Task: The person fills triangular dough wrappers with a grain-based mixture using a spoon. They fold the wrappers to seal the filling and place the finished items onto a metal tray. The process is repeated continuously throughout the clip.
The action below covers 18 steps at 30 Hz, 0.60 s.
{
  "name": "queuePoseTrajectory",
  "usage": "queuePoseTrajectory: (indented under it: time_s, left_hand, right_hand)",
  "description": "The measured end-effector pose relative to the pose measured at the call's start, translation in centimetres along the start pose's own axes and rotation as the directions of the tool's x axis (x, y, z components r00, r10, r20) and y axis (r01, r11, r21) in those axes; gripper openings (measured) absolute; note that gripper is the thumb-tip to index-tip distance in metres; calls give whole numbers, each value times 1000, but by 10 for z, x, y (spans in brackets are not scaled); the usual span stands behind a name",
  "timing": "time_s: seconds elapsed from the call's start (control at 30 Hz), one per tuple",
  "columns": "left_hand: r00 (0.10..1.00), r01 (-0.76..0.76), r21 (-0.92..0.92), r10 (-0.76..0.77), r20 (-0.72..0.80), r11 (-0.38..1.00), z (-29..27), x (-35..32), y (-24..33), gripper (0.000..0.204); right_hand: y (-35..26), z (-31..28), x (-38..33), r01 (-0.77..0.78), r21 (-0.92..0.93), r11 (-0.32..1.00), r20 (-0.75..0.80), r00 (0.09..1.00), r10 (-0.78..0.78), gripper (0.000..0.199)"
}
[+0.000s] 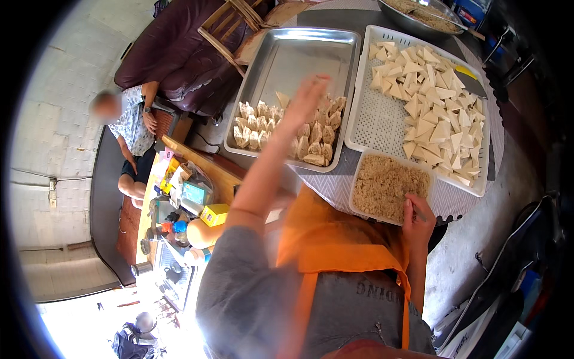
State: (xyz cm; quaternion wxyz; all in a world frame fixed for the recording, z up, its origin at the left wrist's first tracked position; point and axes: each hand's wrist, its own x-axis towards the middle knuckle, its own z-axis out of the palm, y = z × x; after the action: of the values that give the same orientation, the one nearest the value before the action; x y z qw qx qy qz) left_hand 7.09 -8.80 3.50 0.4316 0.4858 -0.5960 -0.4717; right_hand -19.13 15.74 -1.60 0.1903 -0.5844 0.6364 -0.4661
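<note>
My left hand [308, 103], blurred by motion, is over the metal tray [299, 35]; its fingers are too smeared to show whether they hold anything. Beneath and beside it, rows of small filled pale pieces [254, 131] stand in the tray's near half, with one plain triangular piece [282, 99] behind them. My right hand [418, 220] is closed at the near right corner of a square white tub [354, 190] of crumbly brown filling [388, 184]. Thumb and fingers come together there, but what they grip is unclear. Beyond the tub lies a white perforated tray [373, 122] heaped with pale triangular pieces [433, 102].
A metal bowl [412, 24] of similar filling stands at the far right. On my left, a wooden table [230, 179] carries bags, boxes and bottles. Another person [134, 119] sits beyond it, near a dark red sofa [179, 54]. A wooden chair [224, 30] stands behind the metal tray.
</note>
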Motion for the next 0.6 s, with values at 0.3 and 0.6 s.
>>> queuePoseTrajectory:
  time_s: [0.3, 0.6]
  left_hand:
    - [974, -185, 682, 40, 222, 708, -86, 107, -107, 24]
    - [869, -384, 743, -58, 492, 548, -109, 103, -102, 21]
  right_hand:
    - [-4, 2, 3, 65, -158, 985, -24, 997, -69, 8]
    - [-3, 5, 2, 54, -145, 988, -9, 998, -56, 8]
